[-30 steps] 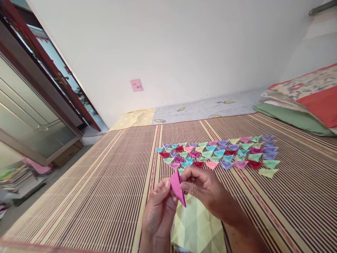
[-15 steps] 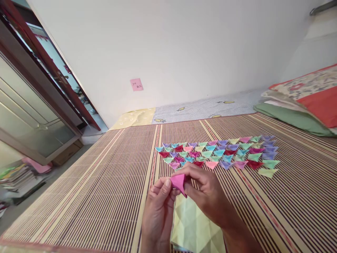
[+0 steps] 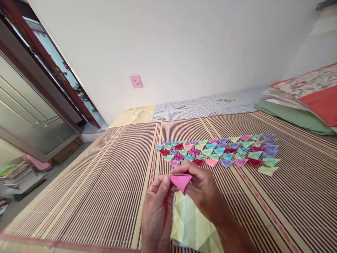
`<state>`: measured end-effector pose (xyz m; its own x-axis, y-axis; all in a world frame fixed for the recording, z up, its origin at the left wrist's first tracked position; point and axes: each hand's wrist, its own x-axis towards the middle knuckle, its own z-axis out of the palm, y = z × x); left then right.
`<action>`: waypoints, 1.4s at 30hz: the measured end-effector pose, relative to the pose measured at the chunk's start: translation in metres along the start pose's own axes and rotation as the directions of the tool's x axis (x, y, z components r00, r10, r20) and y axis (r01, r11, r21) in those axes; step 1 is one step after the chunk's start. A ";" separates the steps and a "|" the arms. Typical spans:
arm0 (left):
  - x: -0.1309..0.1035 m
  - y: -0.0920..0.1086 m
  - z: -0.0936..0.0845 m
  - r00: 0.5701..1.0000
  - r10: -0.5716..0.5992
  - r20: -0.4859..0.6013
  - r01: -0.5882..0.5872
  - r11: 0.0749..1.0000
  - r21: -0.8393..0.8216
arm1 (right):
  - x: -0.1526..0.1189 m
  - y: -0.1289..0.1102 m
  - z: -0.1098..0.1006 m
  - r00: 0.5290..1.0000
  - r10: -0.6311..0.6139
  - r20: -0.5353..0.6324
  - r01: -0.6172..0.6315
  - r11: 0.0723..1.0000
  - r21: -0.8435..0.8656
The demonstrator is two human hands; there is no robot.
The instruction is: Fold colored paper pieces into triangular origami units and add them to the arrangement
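Observation:
A small magenta piece of folded paper (image 3: 181,182), triangular in outline with its point down, is held between both hands. The thumb and fingers of my left hand (image 3: 159,198) pinch its left corner. My right hand (image 3: 201,188) grips it from the right; some of those fingertips are hidden behind the paper. Below the hands lies a stack of pale yellow creased paper (image 3: 193,225), partly covered by the right wrist. Just beyond stand rows of small folded paper pieces (image 3: 211,162) in many colours.
The folded rows rest on a striped bamboo mat (image 3: 105,182). A checked cloth (image 3: 197,106) runs along the wall behind it. At the right are a green cushion (image 3: 295,116) and red floral bedding (image 3: 321,98). A pink note (image 3: 136,81) is stuck to the wall.
The magenta paper has turned so that its flat triangular face shows more broadly. My right fingers have shifted slightly around it; my left hand has barely moved.

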<state>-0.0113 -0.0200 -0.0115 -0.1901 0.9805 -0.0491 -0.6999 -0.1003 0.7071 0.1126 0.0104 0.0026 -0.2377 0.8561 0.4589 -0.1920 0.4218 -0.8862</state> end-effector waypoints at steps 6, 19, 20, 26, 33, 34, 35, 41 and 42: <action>-0.002 -0.001 0.002 1.000 0.007 0.010 -0.007 0.998 0.067 | -0.002 0.003 0.001 0.984 -0.177 0.000 0.174 0.967 -0.189; -0.001 -0.002 0.004 0.998 -0.044 -0.050 0.042 0.998 -0.047 | 0.002 0.009 -0.004 0.997 -0.079 0.011 0.080 0.981 -0.179; -0.001 -0.003 0.004 0.999 -0.036 -0.039 0.035 0.999 -0.026 | 0.002 0.010 -0.003 0.996 -0.088 0.002 0.087 0.981 -0.174; 0.002 -0.006 0.000 0.995 -0.071 -0.073 0.067 0.996 -0.059 | 0.001 0.008 -0.004 0.988 -0.138 0.064 0.149 0.965 -0.215; 0.004 -0.007 -0.002 0.986 -0.114 -0.124 0.100 0.989 -0.113 | 0.001 0.007 -0.010 0.995 -0.057 0.084 0.079 0.954 -0.289; 0.004 -0.008 -0.002 0.987 -0.112 -0.117 0.101 0.990 -0.098 | 0.001 0.008 -0.010 0.996 -0.055 0.075 0.076 0.949 -0.306; 0.005 -0.009 -0.003 0.988 -0.112 -0.107 0.104 0.991 -0.082 | 0.001 0.009 -0.009 0.995 -0.060 0.081 0.083 0.941 -0.327; 0.010 -0.015 -0.010 0.984 -0.153 -0.093 0.143 0.984 -0.111 | 0.001 0.013 -0.009 0.976 -0.150 0.158 0.202 0.893 -0.401; 0.011 -0.015 -0.010 0.982 -0.160 -0.101 0.148 0.982 -0.118 | 0.001 0.014 -0.010 0.979 -0.154 0.133 0.196 0.890 -0.412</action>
<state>-0.0099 -0.0093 -0.0302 -0.1438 0.9618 -0.2329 -0.7966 0.0271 0.6039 0.1187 0.0199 -0.0103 -0.3297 0.7333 0.5947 0.1749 0.6664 -0.7248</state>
